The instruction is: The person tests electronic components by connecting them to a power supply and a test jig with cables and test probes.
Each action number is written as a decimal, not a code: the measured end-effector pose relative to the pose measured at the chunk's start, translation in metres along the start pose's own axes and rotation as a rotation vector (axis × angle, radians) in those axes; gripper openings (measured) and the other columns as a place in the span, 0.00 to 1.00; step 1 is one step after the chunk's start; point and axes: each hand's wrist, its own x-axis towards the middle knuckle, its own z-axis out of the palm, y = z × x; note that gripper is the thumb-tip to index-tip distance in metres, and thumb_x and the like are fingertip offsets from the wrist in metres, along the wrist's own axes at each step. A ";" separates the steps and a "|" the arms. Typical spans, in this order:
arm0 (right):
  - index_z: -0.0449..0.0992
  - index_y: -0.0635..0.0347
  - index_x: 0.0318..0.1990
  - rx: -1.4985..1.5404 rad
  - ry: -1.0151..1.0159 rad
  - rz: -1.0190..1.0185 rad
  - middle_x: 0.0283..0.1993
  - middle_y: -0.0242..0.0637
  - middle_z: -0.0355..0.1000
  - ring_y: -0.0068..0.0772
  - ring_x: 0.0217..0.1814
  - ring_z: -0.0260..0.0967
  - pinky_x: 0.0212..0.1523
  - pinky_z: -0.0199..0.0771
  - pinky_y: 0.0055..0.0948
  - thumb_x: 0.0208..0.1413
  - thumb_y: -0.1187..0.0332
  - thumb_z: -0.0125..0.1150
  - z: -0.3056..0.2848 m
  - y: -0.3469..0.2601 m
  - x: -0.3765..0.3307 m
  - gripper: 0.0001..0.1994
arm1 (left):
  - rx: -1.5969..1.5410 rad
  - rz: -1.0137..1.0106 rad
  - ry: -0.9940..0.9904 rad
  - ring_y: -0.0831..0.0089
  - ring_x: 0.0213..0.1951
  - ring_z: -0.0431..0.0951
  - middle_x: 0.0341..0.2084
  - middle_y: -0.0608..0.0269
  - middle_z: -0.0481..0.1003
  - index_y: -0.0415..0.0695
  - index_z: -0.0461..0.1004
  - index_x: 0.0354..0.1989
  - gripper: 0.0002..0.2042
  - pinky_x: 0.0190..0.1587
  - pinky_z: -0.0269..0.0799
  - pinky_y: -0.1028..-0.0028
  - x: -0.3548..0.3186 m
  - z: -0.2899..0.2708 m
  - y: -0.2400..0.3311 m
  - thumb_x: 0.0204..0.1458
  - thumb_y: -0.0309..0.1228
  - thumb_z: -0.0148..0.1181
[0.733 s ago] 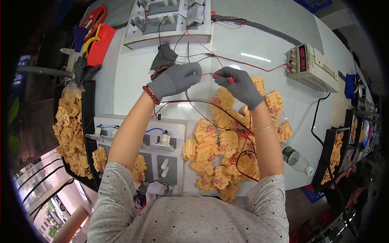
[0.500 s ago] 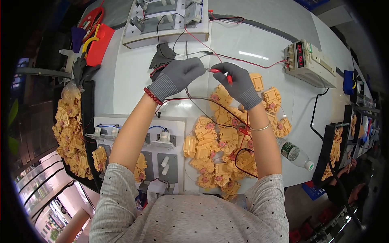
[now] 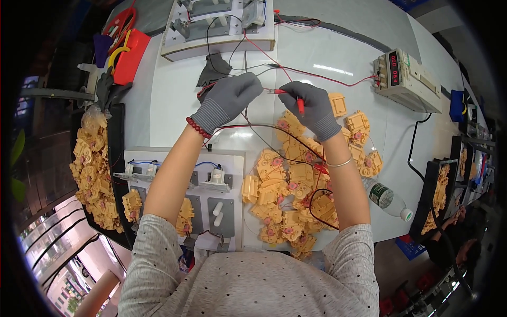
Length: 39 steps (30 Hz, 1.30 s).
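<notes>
Both of my hands wear grey knit gloves and meet above the middle of the white table. My right hand [image 3: 312, 108] is closed on a red alligator clip [image 3: 280, 91], which points toward my left hand. A second red clip [image 3: 301, 107] hangs at the right hand's fingers. My left hand [image 3: 229, 100] is pinched just left of the first clip's tip; what its fingers hold is too small to make out. Below the right hand and forearm lies a pile of yellow-orange plastic housings [image 3: 298, 177] with pinkish round parts and thin wires.
A power supply [image 3: 406, 82] with a lit red display stands at the right. White test fixtures sit at the back [image 3: 219, 50] and beneath my left forearm [image 3: 237, 201]. Black trays of housings flank the table at left [image 3: 117, 158] and right [image 3: 422, 195]. A plastic bottle [image 3: 388, 198] lies right.
My hands have drawn slightly apart, and a bit more shows between the left fingertips and the red clip. The whole view has shifted slightly.
</notes>
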 end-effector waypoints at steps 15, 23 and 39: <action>0.72 0.51 0.35 -0.241 0.002 -0.214 0.25 0.36 0.71 0.41 0.27 0.70 0.26 0.68 0.33 0.51 0.65 0.56 0.001 0.011 0.007 0.05 | 0.013 0.036 0.051 0.74 0.25 0.68 0.21 0.60 0.70 0.38 0.70 0.34 0.13 0.31 0.65 0.73 0.001 -0.006 -0.011 0.55 0.37 0.51; 0.70 0.52 0.49 -0.656 0.534 0.247 0.39 0.43 0.71 0.43 0.35 0.71 0.35 0.72 0.37 0.51 0.54 0.57 -0.042 0.070 0.063 0.20 | -0.102 0.027 0.067 0.78 0.25 0.67 0.21 0.64 0.70 0.38 0.71 0.33 0.11 0.30 0.65 0.75 -0.005 -0.003 -0.006 0.54 0.35 0.52; 0.73 0.63 0.41 0.164 -0.243 0.512 0.28 0.39 0.72 0.29 0.29 0.68 0.34 0.68 0.28 0.52 0.52 0.55 -0.004 -0.025 -0.015 0.21 | -0.282 0.044 0.047 0.82 0.24 0.63 0.20 0.67 0.67 0.37 0.70 0.32 0.11 0.29 0.63 0.79 -0.023 0.009 0.012 0.55 0.34 0.52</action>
